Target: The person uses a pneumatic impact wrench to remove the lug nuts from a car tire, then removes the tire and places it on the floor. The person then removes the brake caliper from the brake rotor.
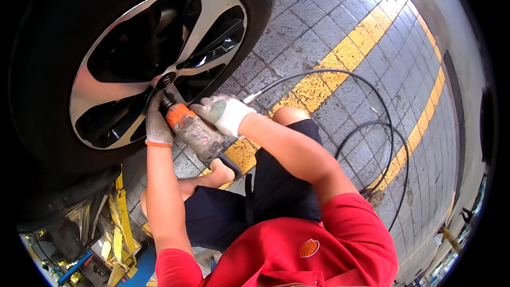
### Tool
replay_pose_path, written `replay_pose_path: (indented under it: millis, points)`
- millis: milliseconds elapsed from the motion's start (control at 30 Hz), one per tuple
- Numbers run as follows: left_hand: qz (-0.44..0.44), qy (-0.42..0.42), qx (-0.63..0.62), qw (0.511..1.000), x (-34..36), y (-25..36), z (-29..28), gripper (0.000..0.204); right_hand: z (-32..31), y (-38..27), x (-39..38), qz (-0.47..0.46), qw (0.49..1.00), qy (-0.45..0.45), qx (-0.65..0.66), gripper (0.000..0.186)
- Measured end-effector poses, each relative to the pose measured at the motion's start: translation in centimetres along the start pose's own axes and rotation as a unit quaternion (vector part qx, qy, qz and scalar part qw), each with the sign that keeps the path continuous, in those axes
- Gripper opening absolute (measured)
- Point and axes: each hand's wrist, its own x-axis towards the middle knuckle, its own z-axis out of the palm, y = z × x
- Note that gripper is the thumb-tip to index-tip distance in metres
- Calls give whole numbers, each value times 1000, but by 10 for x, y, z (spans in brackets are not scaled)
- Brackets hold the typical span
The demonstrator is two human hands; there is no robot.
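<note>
Grey tiles (297,34) crossed by a yellow stripe (348,53) spread toward 2 o'clock. Upright at 10 o'clock is the wheel (125,89); the wrench (200,139), at 9, points its nose (168,101) in just below the cap (166,80). My gloved right hand (225,115) is closed on the wrench's side. My gloved left hand (159,122) touches near the nose, fingers partly hidden; whether they pinch it, I cannot tell. Black hose (340,70) loops at 3.

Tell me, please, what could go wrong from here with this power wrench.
The gloved left hand sits right beside the socket of the power wrench, so fabric might get caught if it spins.
The black hose loops across the paved floor and could trip someone.
</note>
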Motion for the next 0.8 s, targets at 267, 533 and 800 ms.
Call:
replay_pose_path:
  millis: [267, 533, 800]
  points:
    - [-36, 18, -14, 999, -10, -8, 14, 13, -40, 34, -41, -63, 985, -79, -141, 46]
    - [-109, 131, -133, 976, -16, -7, 28, 24, -63, 156, -130, 14, 959, -136, -247, 51]
    - [-102, 65, -302, 946, 13, -37, -10, 22, -43, 270, -303, 217, 897, -241, -301, 51]
